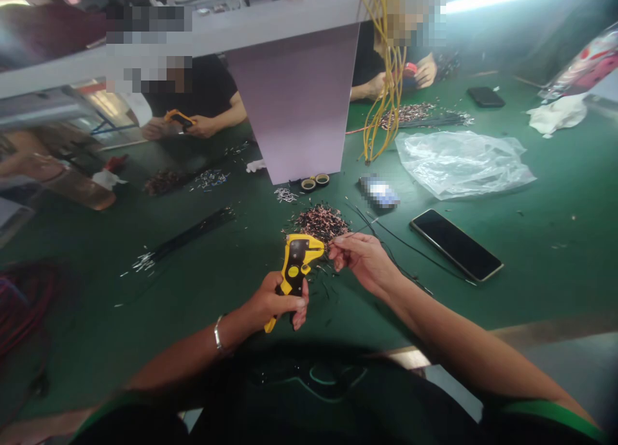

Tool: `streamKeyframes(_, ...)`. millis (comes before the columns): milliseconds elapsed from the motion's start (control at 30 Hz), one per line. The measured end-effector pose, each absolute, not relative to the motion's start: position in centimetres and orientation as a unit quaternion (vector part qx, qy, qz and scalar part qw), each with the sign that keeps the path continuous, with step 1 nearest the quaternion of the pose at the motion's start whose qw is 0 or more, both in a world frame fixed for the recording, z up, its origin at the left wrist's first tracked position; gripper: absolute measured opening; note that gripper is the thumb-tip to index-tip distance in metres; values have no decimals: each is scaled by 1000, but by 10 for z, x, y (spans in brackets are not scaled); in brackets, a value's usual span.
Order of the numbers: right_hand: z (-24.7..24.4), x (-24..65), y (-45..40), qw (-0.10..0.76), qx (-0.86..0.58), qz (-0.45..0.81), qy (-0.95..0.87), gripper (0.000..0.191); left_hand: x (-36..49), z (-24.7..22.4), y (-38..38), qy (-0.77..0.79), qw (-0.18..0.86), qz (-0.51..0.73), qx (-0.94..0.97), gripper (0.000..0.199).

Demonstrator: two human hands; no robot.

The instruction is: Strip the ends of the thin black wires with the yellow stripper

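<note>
My left hand (284, 300) is wrapped round the handles of a yellow and black wire stripper (293, 265), its jaws pointing right. Just beside the jaws, my right hand (355, 255) is closed in a pinch on what looks like a thin wire (331, 243); most of it is hidden by the fingers. Right behind the tool lies a pile of short black wire pieces with copper-coloured ends (322, 221). A few long black wires (410, 245) stretch along the table to the right of the pile.
A bundle of black wires (188, 232) lies left. On the right are a phone (456, 244), a lit phone (379, 192) and a clear plastic bag (463, 165). Tape rolls (315, 182) sit before an upright panel (299, 104). Yellow cables (381, 104) hang down. Two co-workers' hands show opposite.
</note>
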State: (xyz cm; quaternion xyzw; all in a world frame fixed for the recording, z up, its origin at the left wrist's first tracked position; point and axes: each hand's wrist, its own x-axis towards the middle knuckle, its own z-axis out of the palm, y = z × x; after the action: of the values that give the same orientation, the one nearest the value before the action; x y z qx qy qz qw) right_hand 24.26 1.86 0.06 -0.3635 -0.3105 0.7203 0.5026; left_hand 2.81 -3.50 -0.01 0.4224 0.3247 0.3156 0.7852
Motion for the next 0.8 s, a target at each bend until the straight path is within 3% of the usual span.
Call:
streamKeyframes(500,0,245,22,513,-375,715,-293,13,28,11,-26,314,791,353,387,24)
streamKeyframes(800,4,243,16,528,-381,669,-358,12,22,8,-12,365,698,431,440,22)
